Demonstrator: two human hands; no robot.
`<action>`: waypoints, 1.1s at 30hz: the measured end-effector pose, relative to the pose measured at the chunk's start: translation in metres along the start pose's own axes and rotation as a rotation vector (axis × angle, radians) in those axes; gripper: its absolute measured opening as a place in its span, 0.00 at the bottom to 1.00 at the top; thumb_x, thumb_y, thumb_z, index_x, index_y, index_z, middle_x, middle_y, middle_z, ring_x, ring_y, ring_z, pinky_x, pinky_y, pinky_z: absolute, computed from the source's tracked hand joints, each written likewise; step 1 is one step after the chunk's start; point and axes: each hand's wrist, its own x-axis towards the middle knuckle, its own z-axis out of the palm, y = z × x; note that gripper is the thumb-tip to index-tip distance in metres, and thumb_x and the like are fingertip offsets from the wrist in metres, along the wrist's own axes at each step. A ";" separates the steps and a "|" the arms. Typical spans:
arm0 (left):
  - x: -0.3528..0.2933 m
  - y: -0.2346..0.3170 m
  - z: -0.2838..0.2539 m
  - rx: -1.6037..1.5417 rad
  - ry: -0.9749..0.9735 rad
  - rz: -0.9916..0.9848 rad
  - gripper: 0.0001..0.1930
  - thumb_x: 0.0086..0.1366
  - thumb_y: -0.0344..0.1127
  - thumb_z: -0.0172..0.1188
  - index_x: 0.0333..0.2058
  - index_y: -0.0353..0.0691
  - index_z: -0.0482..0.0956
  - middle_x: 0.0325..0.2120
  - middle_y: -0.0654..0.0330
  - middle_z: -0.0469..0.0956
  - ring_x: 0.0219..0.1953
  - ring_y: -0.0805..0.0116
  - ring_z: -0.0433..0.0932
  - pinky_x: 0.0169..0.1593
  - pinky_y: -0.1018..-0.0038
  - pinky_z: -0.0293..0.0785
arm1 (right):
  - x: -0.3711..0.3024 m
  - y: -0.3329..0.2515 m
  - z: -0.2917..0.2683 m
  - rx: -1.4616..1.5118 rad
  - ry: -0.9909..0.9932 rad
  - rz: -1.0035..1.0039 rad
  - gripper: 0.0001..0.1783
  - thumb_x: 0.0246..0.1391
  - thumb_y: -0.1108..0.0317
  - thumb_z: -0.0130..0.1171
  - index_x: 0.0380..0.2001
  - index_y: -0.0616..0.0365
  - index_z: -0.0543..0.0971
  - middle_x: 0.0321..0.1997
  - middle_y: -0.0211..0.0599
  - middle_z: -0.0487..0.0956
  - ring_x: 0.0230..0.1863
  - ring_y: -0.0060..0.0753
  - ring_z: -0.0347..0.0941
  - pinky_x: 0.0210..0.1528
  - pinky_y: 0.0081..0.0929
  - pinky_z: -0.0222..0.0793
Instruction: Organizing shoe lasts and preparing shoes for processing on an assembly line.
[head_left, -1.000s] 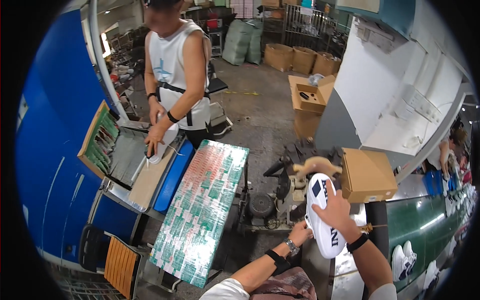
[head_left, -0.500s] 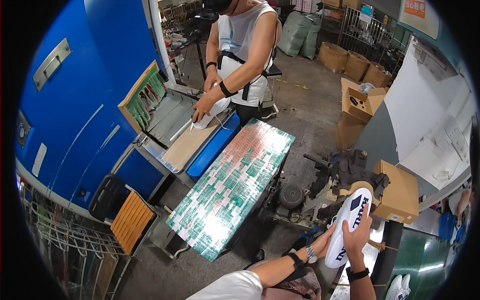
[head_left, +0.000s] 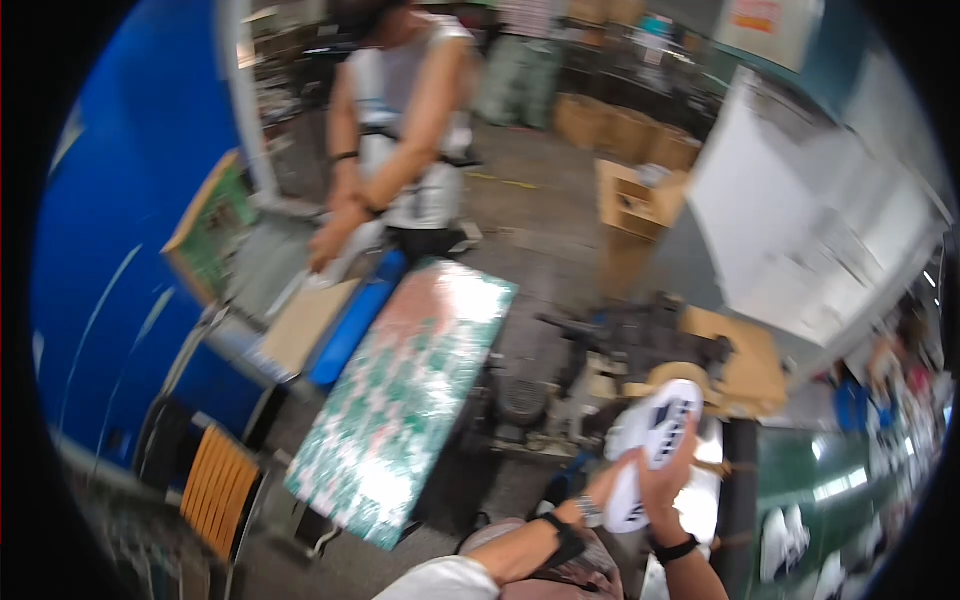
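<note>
A white shoe (head_left: pixel 673 425) with dark lettering along its surface is between my two hands. My left hand (head_left: pixel 622 478), with a metal watch and a black band at the wrist, grips its left side. My right hand (head_left: pixel 668 478) wraps its lower right side, fingers up along the lettering. The shoe's far end is right by the tan wheel (head_left: pixel 680 376) of a dark bench machine (head_left: pixel 650 335); blur hides whether they touch. More white surface shows left of the lettered face.
A motor (head_left: pixel 522 400) sits below the machine, beside a cardboard box (head_left: pixel 745 362). Left stands a green-and-white taped table (head_left: pixel 400 415). Beyond it a co-worker (head_left: pixel 405 130) bends over a bench (head_left: pixel 312 322). White shoes (head_left: pixel 783 543) lie on a green surface (head_left: pixel 825 490) at right.
The whole view has swung, so everything sits further left, and it is blurred. The shoe has tilted in my hands, showing more white on its left. Both hands still hold it.
</note>
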 end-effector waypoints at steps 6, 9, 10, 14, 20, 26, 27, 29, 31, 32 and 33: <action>-0.142 0.086 0.004 0.652 0.147 -0.056 0.17 0.66 0.37 0.61 0.47 0.29 0.81 0.36 0.58 0.84 0.37 0.70 0.82 0.41 0.72 0.79 | -0.049 0.068 -0.018 1.131 -0.141 0.993 0.39 0.69 0.36 0.36 0.61 0.62 0.72 0.56 0.44 0.80 0.58 0.35 0.75 0.65 0.38 0.65; -0.181 0.126 -0.020 1.165 -0.053 0.098 0.33 0.46 0.34 0.71 0.53 0.27 0.75 0.45 0.47 0.82 0.47 0.54 0.82 0.53 0.62 0.76 | -0.025 0.080 0.043 1.636 -0.304 1.104 0.47 0.64 0.26 0.36 0.62 0.59 0.73 0.54 0.48 0.80 0.56 0.38 0.76 0.60 0.39 0.69; -0.209 0.123 -0.020 1.248 0.148 -0.058 0.30 0.53 0.39 0.76 0.51 0.29 0.79 0.43 0.43 0.83 0.41 0.55 0.82 0.52 0.59 0.77 | 0.005 0.068 0.045 1.520 -0.336 1.406 0.48 0.64 0.26 0.35 0.62 0.61 0.73 0.57 0.50 0.79 0.57 0.40 0.76 0.60 0.40 0.70; -0.237 0.117 -0.010 1.789 0.305 -0.246 0.35 0.50 0.41 0.78 0.51 0.21 0.76 0.44 0.41 0.82 0.44 0.51 0.81 0.52 0.61 0.75 | 0.014 0.062 0.054 2.087 -0.385 0.978 0.38 0.65 0.32 0.45 0.56 0.56 0.78 0.43 0.42 0.85 0.39 0.37 0.84 0.41 0.32 0.82; -0.207 0.084 0.007 2.105 0.544 -0.191 0.48 0.45 0.61 0.77 0.56 0.27 0.75 0.42 0.41 0.83 0.45 0.43 0.82 0.50 0.57 0.77 | 0.012 0.053 0.052 2.126 -0.657 1.104 0.35 0.60 0.32 0.55 0.54 0.50 0.80 0.44 0.28 0.82 0.39 0.22 0.77 0.38 0.21 0.74; -0.061 0.030 0.027 2.467 0.367 -0.150 0.55 0.45 0.78 0.66 0.59 0.34 0.73 0.39 0.41 0.83 0.44 0.43 0.82 0.46 0.55 0.78 | -0.039 0.154 -0.097 2.264 -0.622 0.828 0.35 0.64 0.40 0.56 0.65 0.52 0.71 0.66 0.27 0.71 0.60 0.19 0.69 0.59 0.15 0.67; -0.019 -0.008 0.071 2.443 0.171 0.070 0.53 0.47 0.75 0.66 0.59 0.34 0.73 0.41 0.41 0.83 0.43 0.43 0.82 0.45 0.55 0.79 | -0.072 0.197 -0.115 2.013 -0.349 0.959 0.35 0.63 0.41 0.58 0.64 0.53 0.71 0.61 0.28 0.75 0.56 0.21 0.73 0.56 0.17 0.70; 0.025 -0.038 0.098 2.399 0.063 0.230 0.49 0.50 0.70 0.68 0.59 0.35 0.72 0.46 0.41 0.81 0.44 0.44 0.81 0.46 0.54 0.78 | -0.110 0.250 -0.135 1.662 -0.077 1.084 0.35 0.61 0.43 0.61 0.62 0.56 0.72 0.54 0.29 0.79 0.50 0.23 0.77 0.52 0.21 0.74; 0.077 -0.064 0.064 2.367 -0.044 0.362 0.43 0.51 0.64 0.70 0.56 0.35 0.74 0.49 0.40 0.78 0.47 0.44 0.79 0.50 0.53 0.75 | -0.145 0.277 -0.163 1.334 0.110 1.085 0.37 0.57 0.42 0.65 0.60 0.58 0.73 0.51 0.33 0.81 0.49 0.27 0.78 0.52 0.26 0.74; 0.092 -0.076 0.046 2.312 -0.144 0.542 0.40 0.51 0.61 0.71 0.54 0.35 0.75 0.49 0.40 0.77 0.48 0.43 0.78 0.52 0.53 0.74 | -0.165 0.286 -0.165 1.119 0.204 1.059 0.38 0.55 0.41 0.66 0.58 0.58 0.74 0.51 0.37 0.81 0.51 0.31 0.78 0.54 0.29 0.74; 0.101 -0.093 0.062 2.239 -0.161 0.449 0.41 0.46 0.36 0.75 0.58 0.27 0.69 0.54 0.41 0.76 0.56 0.45 0.76 0.63 0.57 0.68 | -0.193 0.307 -0.156 0.675 0.147 1.143 0.38 0.53 0.43 0.68 0.58 0.59 0.74 0.51 0.40 0.82 0.51 0.35 0.78 0.54 0.32 0.74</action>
